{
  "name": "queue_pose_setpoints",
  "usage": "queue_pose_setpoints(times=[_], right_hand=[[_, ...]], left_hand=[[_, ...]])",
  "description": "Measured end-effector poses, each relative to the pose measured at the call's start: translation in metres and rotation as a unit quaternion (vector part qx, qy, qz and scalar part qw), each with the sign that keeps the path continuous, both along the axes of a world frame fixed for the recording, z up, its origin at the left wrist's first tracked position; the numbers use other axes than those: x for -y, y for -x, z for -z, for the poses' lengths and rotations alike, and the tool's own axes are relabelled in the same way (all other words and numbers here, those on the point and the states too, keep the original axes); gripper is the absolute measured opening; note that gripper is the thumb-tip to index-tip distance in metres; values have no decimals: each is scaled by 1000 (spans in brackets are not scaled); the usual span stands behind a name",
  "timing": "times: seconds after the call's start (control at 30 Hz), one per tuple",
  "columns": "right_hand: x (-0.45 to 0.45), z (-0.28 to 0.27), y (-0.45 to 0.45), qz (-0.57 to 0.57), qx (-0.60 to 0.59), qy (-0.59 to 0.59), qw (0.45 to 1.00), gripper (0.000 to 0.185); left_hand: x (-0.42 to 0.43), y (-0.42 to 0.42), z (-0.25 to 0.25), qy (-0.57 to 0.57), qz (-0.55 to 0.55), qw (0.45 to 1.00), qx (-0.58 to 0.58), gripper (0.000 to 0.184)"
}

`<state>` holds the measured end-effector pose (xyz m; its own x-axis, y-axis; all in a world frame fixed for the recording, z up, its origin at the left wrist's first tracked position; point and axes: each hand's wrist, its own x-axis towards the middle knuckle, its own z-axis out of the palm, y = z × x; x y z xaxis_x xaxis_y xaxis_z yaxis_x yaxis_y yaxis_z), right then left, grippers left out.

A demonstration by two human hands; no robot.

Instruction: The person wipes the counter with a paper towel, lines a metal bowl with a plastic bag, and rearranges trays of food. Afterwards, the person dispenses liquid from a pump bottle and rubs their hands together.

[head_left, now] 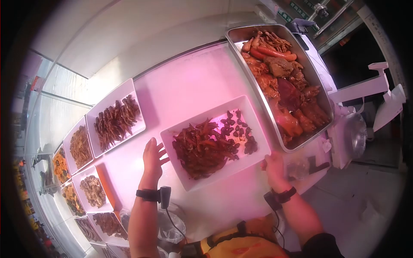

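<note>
The tray (234, 166) sits between the far and near edges of the table (189, 79). Left hand (152, 160) beside it, fingers spread; right hand (275, 167) at its near right corner, fingers curled, grip unclear.

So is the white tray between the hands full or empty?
Partly full: the tray has reddish-brown pieces heaped at left, smaller dark pieces scattered at right, bare floor showing among them.

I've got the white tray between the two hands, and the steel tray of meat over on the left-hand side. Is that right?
Not quite: the head view shows the steel tray of meat on the right-hand side. The white tray is indeed between the left hand and the right hand.
</note>
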<state>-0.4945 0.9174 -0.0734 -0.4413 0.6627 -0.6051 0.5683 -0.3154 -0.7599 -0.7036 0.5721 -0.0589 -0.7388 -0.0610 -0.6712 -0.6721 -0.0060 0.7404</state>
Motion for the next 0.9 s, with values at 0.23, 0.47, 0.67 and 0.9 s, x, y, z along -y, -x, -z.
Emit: queue_pose_setpoints(times=[0.23, 0.47, 0.67, 0.9], right_hand=[[99, -118, 30, -222, -98, 137, 961, 20], [216, -98, 184, -559, -199, -270, 759, 18], [256, -10, 270, -593, -208, -454, 631, 12], [256, -5, 292, -648, -167, -471, 574, 13]], left_hand=[[164, 22, 0, 14, -292, 955, -54, 72], [236, 56, 14, -144, -443, 882, -77, 93], [263, 67, 45, -105, -360, 917, -133, 87], [270, 72, 53, -76, -365, 916, -150, 79]])
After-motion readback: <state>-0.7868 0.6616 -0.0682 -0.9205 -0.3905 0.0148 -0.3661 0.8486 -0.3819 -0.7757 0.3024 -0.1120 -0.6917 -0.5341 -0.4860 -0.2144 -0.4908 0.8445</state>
